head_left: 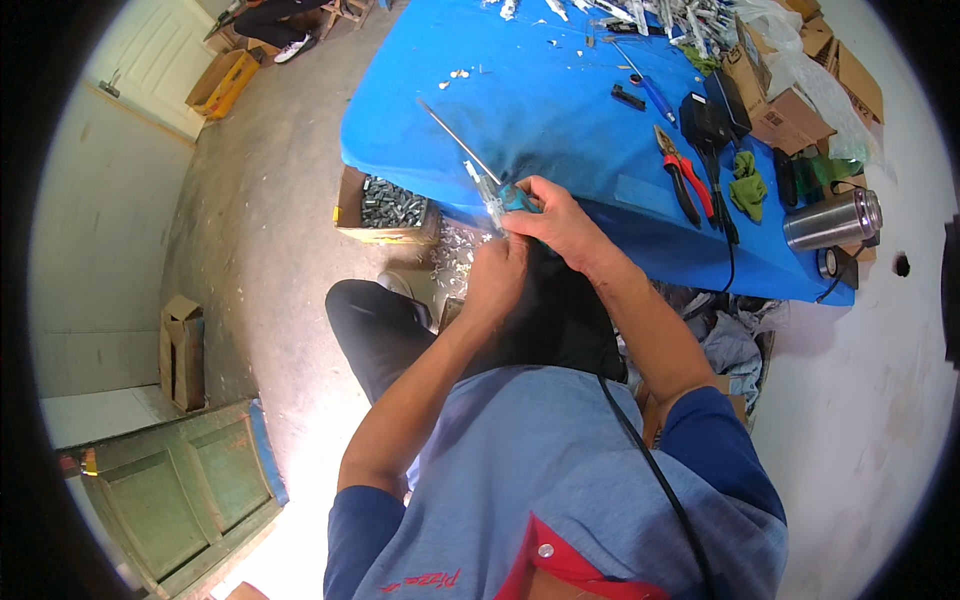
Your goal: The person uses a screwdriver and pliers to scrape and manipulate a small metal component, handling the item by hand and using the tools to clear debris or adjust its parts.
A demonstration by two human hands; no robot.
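My right hand grips the teal handle of a long screwdriver whose thin metal shaft points up and left over the blue table. Just below it, my left hand is closed around a small pale part at the screwdriver's handle end; the part itself is mostly hidden by my fingers. Both hands meet at the table's near edge, above my dark trousers.
On the table lie red-handled pliers, a blue screwdriver, a black device with a cable, a green rag, a steel flask and cardboard boxes. A box of metal parts sits on the floor.
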